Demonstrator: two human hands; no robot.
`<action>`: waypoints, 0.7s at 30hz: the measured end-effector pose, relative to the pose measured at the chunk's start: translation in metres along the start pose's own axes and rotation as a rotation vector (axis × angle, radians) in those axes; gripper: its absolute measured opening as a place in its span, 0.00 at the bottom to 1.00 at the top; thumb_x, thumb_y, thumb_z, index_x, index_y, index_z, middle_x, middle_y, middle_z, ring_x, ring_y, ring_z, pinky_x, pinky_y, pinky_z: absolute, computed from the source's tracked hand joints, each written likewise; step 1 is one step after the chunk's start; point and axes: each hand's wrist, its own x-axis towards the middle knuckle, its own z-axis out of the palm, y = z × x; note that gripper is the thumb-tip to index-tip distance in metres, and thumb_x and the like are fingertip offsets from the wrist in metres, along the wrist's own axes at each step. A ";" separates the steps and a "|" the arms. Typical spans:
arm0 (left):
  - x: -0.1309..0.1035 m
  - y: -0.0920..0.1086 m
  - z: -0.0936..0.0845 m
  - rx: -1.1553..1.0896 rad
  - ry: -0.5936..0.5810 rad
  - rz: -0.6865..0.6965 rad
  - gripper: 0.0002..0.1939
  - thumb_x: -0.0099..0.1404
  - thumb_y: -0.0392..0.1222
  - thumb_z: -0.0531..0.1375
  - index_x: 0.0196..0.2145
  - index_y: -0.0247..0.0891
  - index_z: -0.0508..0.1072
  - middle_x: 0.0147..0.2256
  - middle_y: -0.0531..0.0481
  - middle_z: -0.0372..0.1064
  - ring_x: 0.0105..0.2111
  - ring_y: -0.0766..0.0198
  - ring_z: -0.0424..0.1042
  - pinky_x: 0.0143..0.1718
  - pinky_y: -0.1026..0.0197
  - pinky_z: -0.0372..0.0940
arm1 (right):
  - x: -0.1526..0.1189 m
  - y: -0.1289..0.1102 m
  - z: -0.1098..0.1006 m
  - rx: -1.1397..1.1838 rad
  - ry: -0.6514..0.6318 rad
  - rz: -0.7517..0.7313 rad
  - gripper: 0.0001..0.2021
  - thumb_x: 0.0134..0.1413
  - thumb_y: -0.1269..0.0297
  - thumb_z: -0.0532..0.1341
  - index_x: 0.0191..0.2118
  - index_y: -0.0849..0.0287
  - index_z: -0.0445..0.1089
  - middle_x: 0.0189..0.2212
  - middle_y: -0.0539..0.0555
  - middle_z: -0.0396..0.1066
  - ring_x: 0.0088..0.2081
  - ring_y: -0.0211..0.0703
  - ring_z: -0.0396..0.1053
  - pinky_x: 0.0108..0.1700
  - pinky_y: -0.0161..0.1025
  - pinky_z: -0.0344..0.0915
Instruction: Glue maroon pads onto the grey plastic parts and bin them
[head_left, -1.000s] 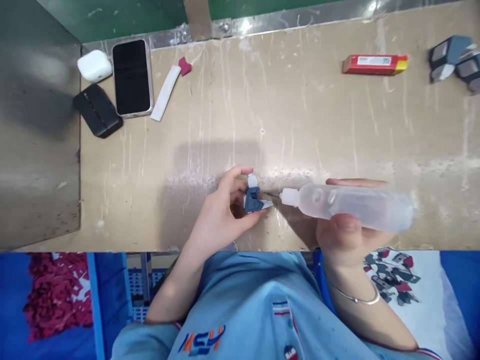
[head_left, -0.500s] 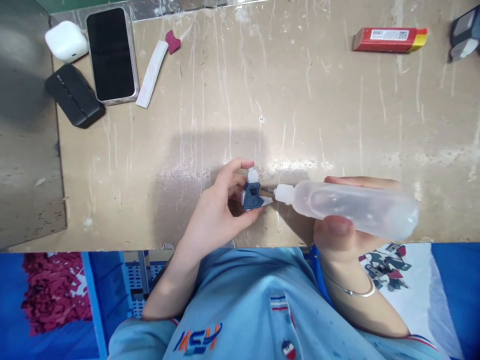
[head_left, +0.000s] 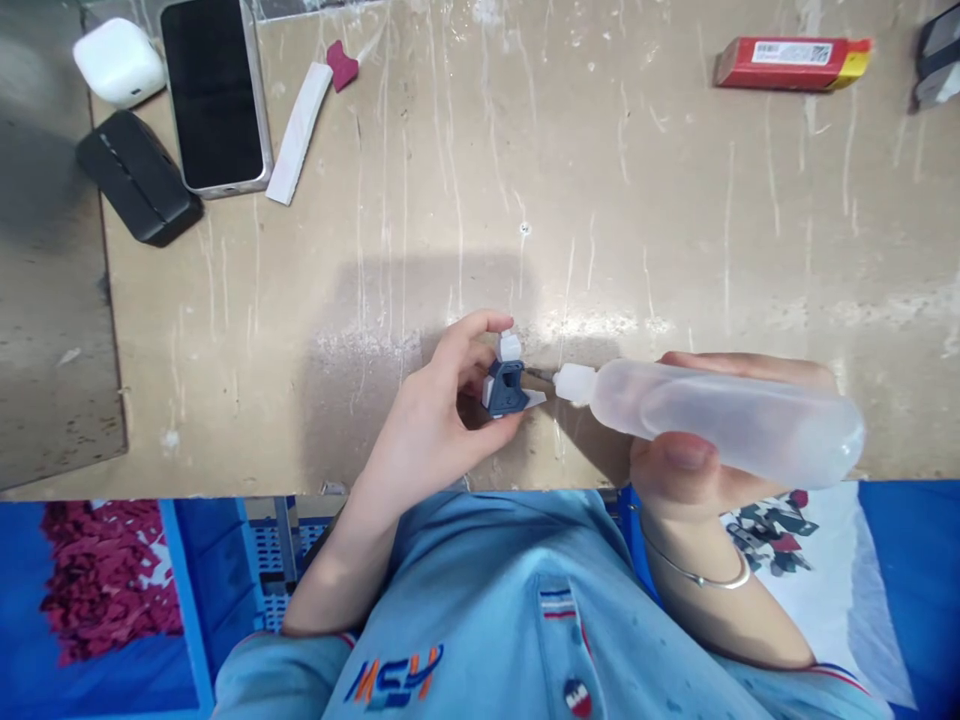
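Note:
Pinched between the thumb and fingers of my left hand [head_left: 442,410] is a small dark blue and white part [head_left: 505,388], held just above the table near its front edge. My right hand [head_left: 686,465] grips a translucent squeeze bottle [head_left: 727,415], which lies almost level with its white cap [head_left: 575,384] toward the left. The bottle's thin nozzle tip [head_left: 540,374] points at the right side of the part, very close to it; whether they touch I cannot tell.
On the table [head_left: 420,220] at back left are a white case [head_left: 120,62], black case [head_left: 140,178], phone [head_left: 216,95], white strip [head_left: 300,133] and maroon piece [head_left: 342,66]. A red box [head_left: 791,64] sits back right. Below, maroon pieces [head_left: 109,580] fill a bin.
The view has shifted slightly. The bottle in my right hand has moved a little to the right and its base is somewhat lower. My left hand keeps its hold on the part.

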 end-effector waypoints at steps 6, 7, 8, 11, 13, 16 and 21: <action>0.001 0.001 -0.001 -0.020 -0.008 -0.014 0.35 0.60 0.27 0.68 0.61 0.50 0.68 0.38 0.58 0.75 0.36 0.63 0.78 0.38 0.62 0.71 | 0.004 -0.007 0.001 0.055 -0.051 0.000 0.20 0.61 0.35 0.64 0.43 0.44 0.82 0.29 0.52 0.77 0.25 0.51 0.75 0.19 0.46 0.67; 0.001 0.002 -0.001 -0.025 -0.009 -0.013 0.35 0.59 0.26 0.68 0.60 0.50 0.68 0.37 0.58 0.75 0.35 0.63 0.77 0.38 0.62 0.71 | 0.003 -0.009 0.001 0.060 -0.063 0.012 0.20 0.60 0.35 0.64 0.42 0.44 0.82 0.29 0.51 0.77 0.25 0.51 0.76 0.19 0.46 0.66; 0.001 0.002 -0.001 -0.028 -0.011 -0.013 0.35 0.59 0.26 0.68 0.60 0.50 0.68 0.37 0.58 0.75 0.35 0.64 0.77 0.38 0.62 0.70 | 0.003 -0.011 0.001 0.070 -0.075 0.029 0.20 0.60 0.35 0.65 0.42 0.44 0.82 0.29 0.51 0.77 0.25 0.51 0.76 0.19 0.46 0.67; 0.001 0.003 -0.001 -0.027 -0.025 -0.016 0.35 0.59 0.25 0.65 0.61 0.49 0.67 0.38 0.58 0.75 0.36 0.65 0.77 0.38 0.63 0.69 | 0.001 -0.013 -0.002 0.109 -0.090 0.102 0.20 0.57 0.34 0.66 0.41 0.44 0.81 0.29 0.51 0.78 0.25 0.51 0.77 0.19 0.46 0.67; 0.000 0.002 -0.001 -0.025 -0.029 -0.014 0.35 0.59 0.26 0.65 0.61 0.49 0.67 0.38 0.58 0.75 0.36 0.65 0.77 0.37 0.63 0.69 | 0.001 -0.011 -0.003 0.107 -0.072 0.134 0.22 0.55 0.32 0.67 0.39 0.45 0.81 0.28 0.50 0.78 0.24 0.51 0.76 0.18 0.46 0.65; 0.001 0.000 0.000 -0.029 -0.018 -0.007 0.35 0.59 0.27 0.67 0.61 0.51 0.67 0.38 0.58 0.75 0.35 0.64 0.77 0.36 0.63 0.69 | 0.005 -0.005 -0.004 0.110 -0.034 0.118 0.23 0.53 0.32 0.68 0.35 0.47 0.80 0.24 0.50 0.75 0.21 0.49 0.73 0.16 0.45 0.60; 0.001 -0.002 0.000 -0.020 -0.007 -0.005 0.33 0.61 0.30 0.69 0.60 0.52 0.67 0.37 0.58 0.76 0.34 0.64 0.76 0.36 0.62 0.70 | 0.011 0.001 -0.005 0.156 0.041 0.030 0.19 0.54 0.38 0.71 0.35 0.48 0.82 0.22 0.49 0.70 0.20 0.45 0.70 0.15 0.42 0.57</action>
